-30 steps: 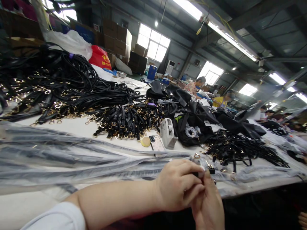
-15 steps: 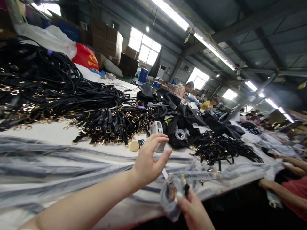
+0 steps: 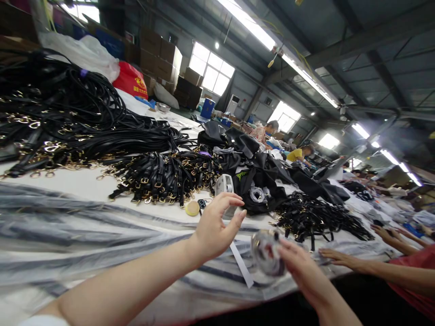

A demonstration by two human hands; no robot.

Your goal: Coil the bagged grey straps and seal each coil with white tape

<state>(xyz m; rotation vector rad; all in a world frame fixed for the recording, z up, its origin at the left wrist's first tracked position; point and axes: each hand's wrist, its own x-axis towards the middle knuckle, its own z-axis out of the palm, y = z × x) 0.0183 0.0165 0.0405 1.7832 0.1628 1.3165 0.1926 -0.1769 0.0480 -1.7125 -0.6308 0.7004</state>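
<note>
My left hand (image 3: pixel 217 226) is raised over the table edge side, its thumb and fingers apart in a curve with nothing visible between them. Just behind its fingers stands a pale dispenser (image 3: pixel 223 182). A white strip (image 3: pixel 242 267) hangs out from under this hand, its upper end hidden. In my right hand (image 3: pixel 302 267) is a coiled strap wrapped in clear plastic (image 3: pixel 267 253), smeared by motion. The fingers are closed on its right side. Long plastic-covered straps (image 3: pixel 102 235) lie beneath both hands.
Black straps with gold clasps (image 3: pixel 84 113) are heaped at left, with shorter buckled straps (image 3: pixel 156 176) nearby. Black bags (image 3: pixel 251 158) and another strap pile (image 3: pixel 319 215) lie beyond. A yellow disc (image 3: pixel 192 208) and phone (image 3: pixel 203 203) sit midway. A co-worker's arm (image 3: pixel 360 262) reaches in at right.
My right hand has moved up and to the right with the coiled strap, and more of the white strip shows. My left hand has hardly moved. The co-worker's arms have shifted over the table.
</note>
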